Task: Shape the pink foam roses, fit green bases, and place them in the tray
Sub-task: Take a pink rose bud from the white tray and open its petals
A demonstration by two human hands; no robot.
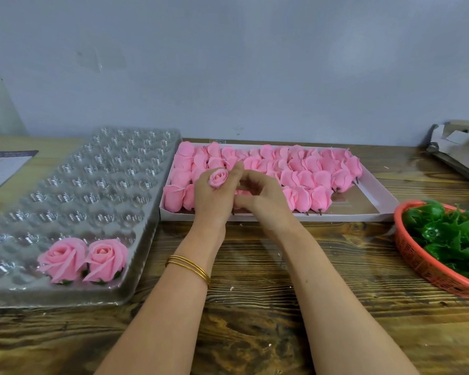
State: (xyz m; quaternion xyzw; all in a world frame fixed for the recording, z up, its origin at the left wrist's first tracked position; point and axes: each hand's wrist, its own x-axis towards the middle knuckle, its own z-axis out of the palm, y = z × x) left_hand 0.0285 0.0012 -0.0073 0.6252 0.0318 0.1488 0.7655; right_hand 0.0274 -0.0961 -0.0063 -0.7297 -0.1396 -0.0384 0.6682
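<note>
Tray (92,190) near left: two finished roses (63,261) seated | basket (417,262) of green bases (450,234) right | left hand (211,201) grips pink bud (218,178) over box (282,217) | right hand (263,196) curled alongside, hold unclear | risk: a hard squeeze could crease the foam petals

The red basket (412,257) at the right ran off the frame's right edge, the clear tray (144,239) off the left. The left hand (214,201) and right hand (263,197) covered several roses (320,180); the right fingertips, perhaps pinching something, stayed hidden.
</note>
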